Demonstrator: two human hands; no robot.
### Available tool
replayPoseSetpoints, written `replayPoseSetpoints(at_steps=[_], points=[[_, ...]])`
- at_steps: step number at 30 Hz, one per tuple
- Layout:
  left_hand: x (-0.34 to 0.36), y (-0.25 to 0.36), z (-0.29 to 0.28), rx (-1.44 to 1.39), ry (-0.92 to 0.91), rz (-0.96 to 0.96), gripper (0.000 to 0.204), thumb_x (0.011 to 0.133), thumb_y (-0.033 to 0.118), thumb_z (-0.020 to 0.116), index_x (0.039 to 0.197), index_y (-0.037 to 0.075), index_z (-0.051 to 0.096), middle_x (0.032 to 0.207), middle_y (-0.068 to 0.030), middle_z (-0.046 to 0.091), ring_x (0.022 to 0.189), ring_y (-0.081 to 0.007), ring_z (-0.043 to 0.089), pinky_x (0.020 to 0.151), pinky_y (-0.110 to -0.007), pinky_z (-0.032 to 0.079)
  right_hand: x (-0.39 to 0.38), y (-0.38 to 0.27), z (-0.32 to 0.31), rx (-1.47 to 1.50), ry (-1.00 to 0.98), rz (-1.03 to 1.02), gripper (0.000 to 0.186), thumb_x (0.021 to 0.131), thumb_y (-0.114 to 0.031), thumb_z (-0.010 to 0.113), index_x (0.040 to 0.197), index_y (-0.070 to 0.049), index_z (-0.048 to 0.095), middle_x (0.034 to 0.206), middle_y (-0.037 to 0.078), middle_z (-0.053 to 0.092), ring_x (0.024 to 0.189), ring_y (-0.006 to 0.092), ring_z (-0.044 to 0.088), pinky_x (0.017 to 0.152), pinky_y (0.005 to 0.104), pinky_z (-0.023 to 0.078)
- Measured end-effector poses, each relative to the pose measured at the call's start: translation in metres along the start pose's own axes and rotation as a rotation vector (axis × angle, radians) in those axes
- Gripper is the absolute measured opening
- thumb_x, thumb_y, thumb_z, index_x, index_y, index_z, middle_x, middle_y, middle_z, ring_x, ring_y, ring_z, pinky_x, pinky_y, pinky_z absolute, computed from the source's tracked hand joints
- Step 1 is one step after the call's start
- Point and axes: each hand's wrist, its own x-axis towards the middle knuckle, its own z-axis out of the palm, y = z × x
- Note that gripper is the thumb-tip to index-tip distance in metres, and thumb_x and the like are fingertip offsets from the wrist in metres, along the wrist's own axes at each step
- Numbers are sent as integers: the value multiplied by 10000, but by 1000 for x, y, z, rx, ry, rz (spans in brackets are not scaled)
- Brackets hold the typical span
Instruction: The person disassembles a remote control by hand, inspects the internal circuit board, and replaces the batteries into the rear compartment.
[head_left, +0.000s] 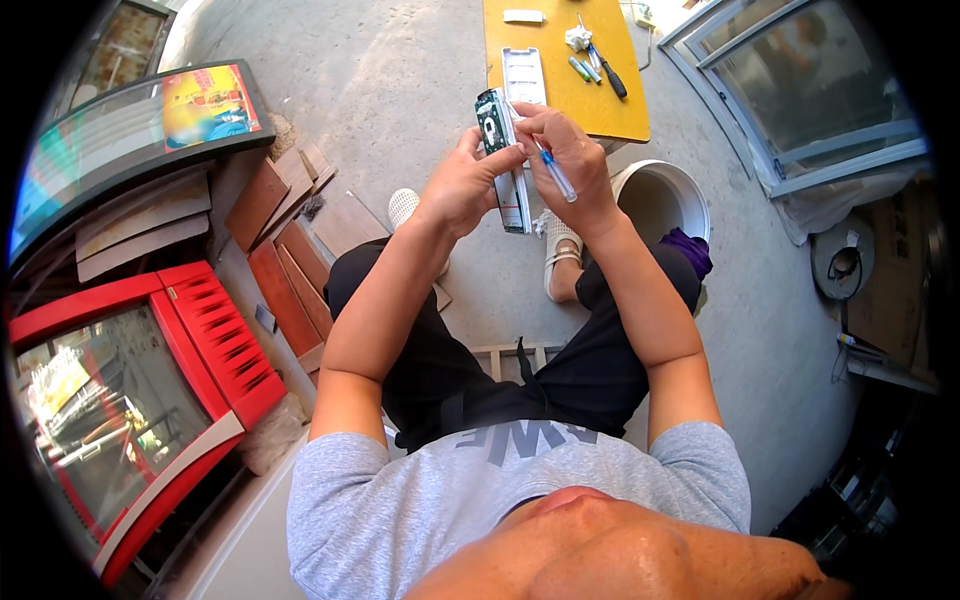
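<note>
Left hand [462, 182] holding exposed remote-control circuit board [488, 108], right hand [566, 158] pinching ballpoint pen [558, 177] beside it; likely mid-repair, next needs steady grip, light touch.

The bucket [648, 180] stands right of the circuit board [485, 112].

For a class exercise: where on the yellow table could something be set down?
On the yellow rectangular tabletop, bare patches lie between the white plastic casing and small green cylinders, and between the black-handled screwdriver and the near edge. The cylinders, screwdriver and crumpled white tissue crowd its right half.
</note>
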Motion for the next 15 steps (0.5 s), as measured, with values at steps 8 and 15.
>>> replayPoseSetpoints(at_steps=[8,15], points=[[2,5,3,-1,123,13,539,854,245,767,1236,78,425,940,-33,573,763,-155,656,650,-348,578,5,-1,-13,272,71,330,125,920,-99,661,992,-7,617,1058,164,716,910,206,719,767,299,568],[1,5,2,16,121,28,473,891,241,721,1237,68,449,928,-33,565,772,-158,656,633,-310,583,4,-7,-18,158,-135,194,102,888,-77,659,974,-28,636,974,131,732,860,232,727,742,298,557]])
